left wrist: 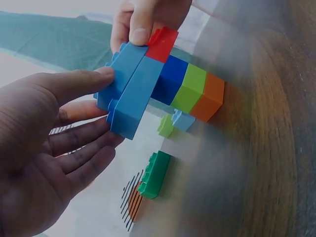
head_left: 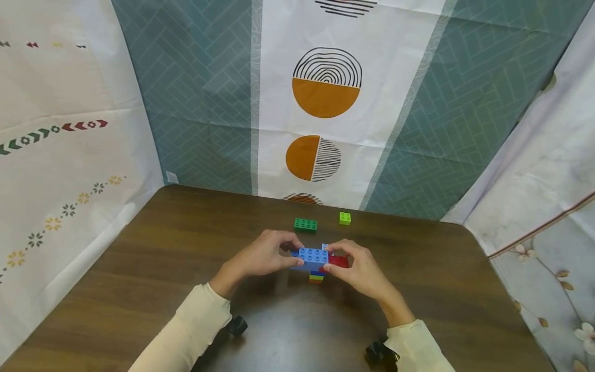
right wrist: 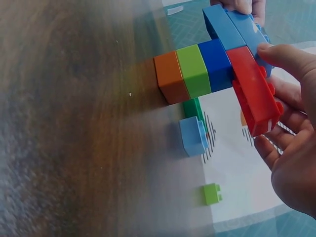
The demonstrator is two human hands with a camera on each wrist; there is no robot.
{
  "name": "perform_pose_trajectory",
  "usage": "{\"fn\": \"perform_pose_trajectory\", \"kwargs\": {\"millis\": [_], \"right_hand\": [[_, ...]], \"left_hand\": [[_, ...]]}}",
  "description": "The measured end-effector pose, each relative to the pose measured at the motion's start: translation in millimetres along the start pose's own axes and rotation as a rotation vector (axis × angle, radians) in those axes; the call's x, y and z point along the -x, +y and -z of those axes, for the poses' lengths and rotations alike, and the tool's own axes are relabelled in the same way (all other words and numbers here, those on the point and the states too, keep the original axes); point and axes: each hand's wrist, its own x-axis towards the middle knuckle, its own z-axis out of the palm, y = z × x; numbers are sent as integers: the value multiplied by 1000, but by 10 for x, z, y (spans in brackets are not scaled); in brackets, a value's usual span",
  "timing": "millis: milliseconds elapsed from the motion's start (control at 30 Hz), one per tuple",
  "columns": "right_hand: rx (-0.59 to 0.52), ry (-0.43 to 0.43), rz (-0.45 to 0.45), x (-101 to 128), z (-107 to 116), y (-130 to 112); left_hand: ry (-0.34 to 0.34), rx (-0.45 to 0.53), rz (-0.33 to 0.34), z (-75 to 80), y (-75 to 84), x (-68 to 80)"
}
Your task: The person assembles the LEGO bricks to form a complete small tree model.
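Note:
A small tower stands on the brown table (head_left: 186, 258), built of an orange brick (right wrist: 169, 76), a lime-green brick (right wrist: 193, 70) and a dark blue brick (right wrist: 217, 64). On top lie long light-blue bricks (head_left: 312, 256) and a red brick (head_left: 338, 262). My left hand (head_left: 287, 252) pinches the light-blue bricks (left wrist: 131, 91) from the left, thumb on one side and fingers on the other. My right hand (head_left: 341, 256) grips the red brick (right wrist: 254, 91) with thumb above and fingers beneath.
Behind the tower lie a small light-blue brick (right wrist: 192, 136), a dark green brick (head_left: 305, 224) and a small lime brick (head_left: 345, 218). Patterned fabric walls (head_left: 325, 103) close in the table at the back and both sides.

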Motion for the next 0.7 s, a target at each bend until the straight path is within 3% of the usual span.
{"fn": "perform_pose_trajectory", "kwargs": {"millis": [433,700], "right_hand": [[-13,39,27,-11,189,26],[-14,69,32,-126,289,195]], "left_hand": [[-14,-29,11,44,7,20],[-26,-49,14,87,-19,29]]}}
